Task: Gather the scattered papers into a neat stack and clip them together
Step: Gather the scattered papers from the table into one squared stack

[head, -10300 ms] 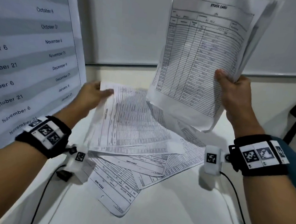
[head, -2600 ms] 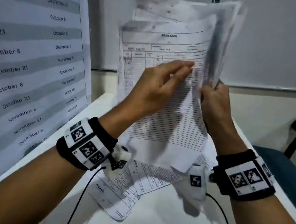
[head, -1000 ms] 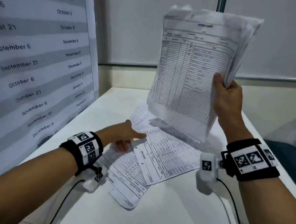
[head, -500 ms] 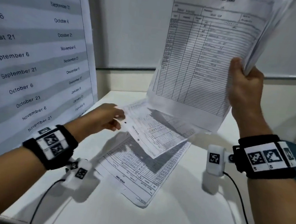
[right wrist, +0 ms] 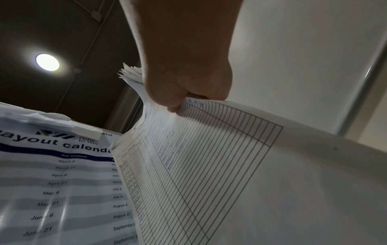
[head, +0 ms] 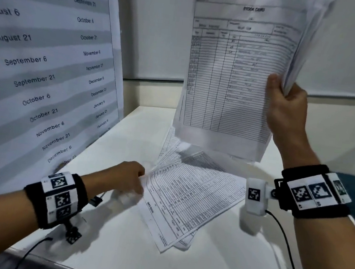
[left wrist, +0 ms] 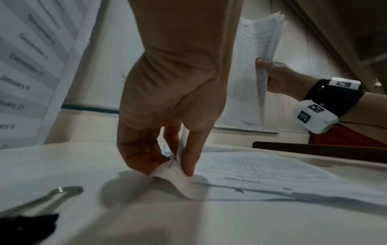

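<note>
Pinching a loose sheet off the table, the left hand is working (right hand is gripping the raised stack).

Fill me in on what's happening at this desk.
A person is gathering printed stock-card sheets. The right hand holds a thick bundle of collected white sheets upright above the white table. The left hand pinches the corner of the top loose sheet lying on the table. A black binder clip lies unused near the left wrist.
</note>
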Demonstrator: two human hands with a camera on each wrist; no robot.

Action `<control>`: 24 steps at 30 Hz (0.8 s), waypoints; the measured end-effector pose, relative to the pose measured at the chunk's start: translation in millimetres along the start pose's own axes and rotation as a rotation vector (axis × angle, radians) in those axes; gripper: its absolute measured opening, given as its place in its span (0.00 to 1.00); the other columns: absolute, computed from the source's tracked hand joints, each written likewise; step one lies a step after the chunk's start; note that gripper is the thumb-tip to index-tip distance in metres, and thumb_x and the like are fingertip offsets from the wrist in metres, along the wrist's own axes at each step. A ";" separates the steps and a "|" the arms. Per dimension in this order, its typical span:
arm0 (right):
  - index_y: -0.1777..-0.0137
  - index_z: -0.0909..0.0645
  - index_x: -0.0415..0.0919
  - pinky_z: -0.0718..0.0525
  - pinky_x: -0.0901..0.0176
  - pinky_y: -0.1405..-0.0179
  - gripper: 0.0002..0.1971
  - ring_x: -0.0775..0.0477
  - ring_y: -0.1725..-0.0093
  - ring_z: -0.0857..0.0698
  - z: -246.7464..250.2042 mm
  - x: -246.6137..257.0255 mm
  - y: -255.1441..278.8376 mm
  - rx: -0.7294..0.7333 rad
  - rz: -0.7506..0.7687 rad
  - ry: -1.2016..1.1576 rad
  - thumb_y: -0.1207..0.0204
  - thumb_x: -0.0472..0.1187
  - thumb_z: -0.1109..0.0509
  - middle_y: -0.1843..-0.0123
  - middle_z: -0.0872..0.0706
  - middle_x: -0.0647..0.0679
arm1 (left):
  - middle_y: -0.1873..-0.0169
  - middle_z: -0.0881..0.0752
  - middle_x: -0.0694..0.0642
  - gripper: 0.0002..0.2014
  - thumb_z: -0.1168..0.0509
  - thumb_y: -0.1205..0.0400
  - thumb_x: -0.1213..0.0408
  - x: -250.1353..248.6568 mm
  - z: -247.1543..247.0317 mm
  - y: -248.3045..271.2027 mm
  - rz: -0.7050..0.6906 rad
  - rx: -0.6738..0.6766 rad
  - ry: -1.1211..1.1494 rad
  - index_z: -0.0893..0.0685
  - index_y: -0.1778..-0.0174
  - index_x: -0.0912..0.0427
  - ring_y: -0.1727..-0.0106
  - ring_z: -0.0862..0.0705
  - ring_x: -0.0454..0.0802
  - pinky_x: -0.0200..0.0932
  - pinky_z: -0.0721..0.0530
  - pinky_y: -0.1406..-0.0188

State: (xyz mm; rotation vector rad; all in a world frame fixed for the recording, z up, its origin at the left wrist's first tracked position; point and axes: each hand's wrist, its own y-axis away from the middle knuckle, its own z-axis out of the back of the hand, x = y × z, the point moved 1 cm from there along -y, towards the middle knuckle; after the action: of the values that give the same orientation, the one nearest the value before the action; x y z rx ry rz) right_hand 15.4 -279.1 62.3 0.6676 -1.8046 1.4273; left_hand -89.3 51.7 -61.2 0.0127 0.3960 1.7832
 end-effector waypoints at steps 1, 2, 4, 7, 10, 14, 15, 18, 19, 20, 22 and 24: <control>0.49 0.18 0.26 0.24 0.62 0.61 0.26 0.56 0.59 0.24 -0.9 -0.6 0.6 0.011 0.010 0.022 0.17 0.55 0.31 0.59 0.20 0.46 | 0.46 0.15 0.55 0.20 0.21 0.27 0.60 1.5 -0.8 -4.3 -0.017 -0.017 -0.010 0.15 0.41 0.58 0.47 0.16 0.53 0.42 0.20 0.57; 0.48 0.18 0.26 0.24 0.63 0.61 0.26 0.56 0.58 0.24 -1.5 -0.8 1.3 0.021 0.015 0.038 0.17 0.55 0.32 0.59 0.20 0.46 | 0.48 0.15 0.55 0.20 0.21 0.27 0.62 3.3 -0.8 -6.3 -0.037 -0.046 0.005 0.17 0.41 0.57 0.50 0.18 0.52 0.41 0.23 0.63; 0.48 0.17 0.27 0.24 0.61 0.60 0.26 0.55 0.58 0.24 -1.3 -1.2 1.4 0.031 0.023 0.071 0.17 0.56 0.32 0.58 0.19 0.47 | 0.52 0.14 0.55 0.21 0.21 0.28 0.65 9.4 -1.6 -11.6 -0.059 -0.101 0.056 0.22 0.43 0.54 0.57 0.17 0.52 0.41 0.25 0.69; 0.48 0.18 0.28 0.25 0.59 0.60 0.25 0.53 0.58 0.25 -0.4 -2.4 1.2 0.027 0.019 0.108 0.16 0.56 0.33 0.58 0.20 0.46 | 0.55 0.12 0.58 0.20 0.23 0.28 0.68 18.0 3.6 -14.9 -0.061 -0.168 0.058 0.23 0.44 0.51 0.60 0.16 0.53 0.44 0.20 0.65; 0.54 0.19 0.31 0.28 0.57 0.62 0.24 0.51 0.62 0.28 0.6 -5.0 1.0 0.031 -0.019 0.161 0.16 0.56 0.34 0.62 0.23 0.46 | 0.48 0.11 0.60 0.18 0.24 0.26 0.67 24.5 19.4 -16.2 -0.063 -0.248 0.027 0.18 0.41 0.55 0.52 0.14 0.58 0.48 0.17 0.56; 0.59 0.22 0.35 0.29 0.54 0.63 0.24 0.50 0.64 0.30 5.9 -7.3 -2.0 0.002 -0.070 0.188 0.18 0.59 0.34 0.65 0.26 0.47 | 0.61 0.12 0.56 0.12 0.32 0.21 0.68 29.4 61.5 -10.8 -0.115 -0.417 -0.019 0.20 0.63 0.44 0.57 0.14 0.59 0.44 0.25 0.65; 0.57 0.21 0.33 0.29 0.54 0.62 0.25 0.50 0.64 0.29 7.9 -6.8 -3.3 -0.019 -0.070 0.203 0.17 0.59 0.34 0.65 0.24 0.47 | 0.64 0.13 0.55 0.13 0.35 0.20 0.66 28.9 76.0 -7.0 -0.123 -0.476 -0.019 0.22 0.66 0.42 0.58 0.13 0.60 0.45 0.20 0.65; 0.56 0.22 0.39 0.31 0.57 0.64 0.19 0.49 0.63 0.24 15.4 -2.9 -7.2 -0.103 -0.038 0.306 0.14 0.55 0.36 0.65 0.20 0.48 | 0.60 0.11 0.55 0.07 0.37 0.18 0.62 15.4 122.1 18.7 -0.171 -0.630 -0.062 0.18 0.58 0.44 0.56 0.13 0.61 0.51 0.13 0.57; 0.54 0.20 0.39 0.32 0.60 0.64 0.17 0.45 0.60 0.22 18.2 0.0 -7.3 -0.123 -0.011 0.363 0.14 0.54 0.36 0.61 0.17 0.43 | 0.59 0.10 0.55 0.06 0.36 0.18 0.62 8.0 136.7 27.8 -0.226 -0.678 -0.081 0.17 0.54 0.44 0.55 0.13 0.62 0.52 0.13 0.56; 0.50 0.18 0.36 0.33 0.61 0.62 0.18 0.40 0.56 0.19 21.0 2.1 -7.6 -0.141 0.025 0.420 0.13 0.53 0.37 0.56 0.14 0.38 | 0.57 0.10 0.56 0.06 0.34 0.19 0.62 -1.7 150.1 38.1 -0.284 -0.724 -0.119 0.17 0.52 0.45 0.54 0.12 0.62 0.54 0.13 0.54; 0.46 0.17 0.33 0.33 0.59 0.60 0.20 0.33 0.50 0.16 24.7 3.2 -8.3 -0.169 0.113 0.513 0.13 0.52 0.39 0.48 0.12 0.31 | 0.54 0.09 0.56 0.07 0.33 0.19 0.64 -23.8 173.1 58.2 -0.405 -0.831 -0.222 0.15 0.49 0.47 0.51 0.13 0.63 0.56 0.14 0.50; 0.45 0.17 0.34 0.29 0.52 0.58 0.19 0.30 0.50 0.15 24.2 1.8 -9.6 -0.170 0.189 0.566 0.13 0.51 0.39 0.49 0.12 0.29 | 0.53 0.09 0.58 0.08 0.33 0.20 0.67 -47.7 191.2 75.6 -0.544 -0.921 -0.361 0.13 0.49 0.50 0.50 0.13 0.64 0.59 0.18 0.42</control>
State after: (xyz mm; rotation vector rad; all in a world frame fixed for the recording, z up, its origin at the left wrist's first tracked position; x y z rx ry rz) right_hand 16.3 -304.8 66.6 -0.0077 -1.5321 1.3846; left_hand -106.7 41.3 148.9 -0.3809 -0.6466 1.2451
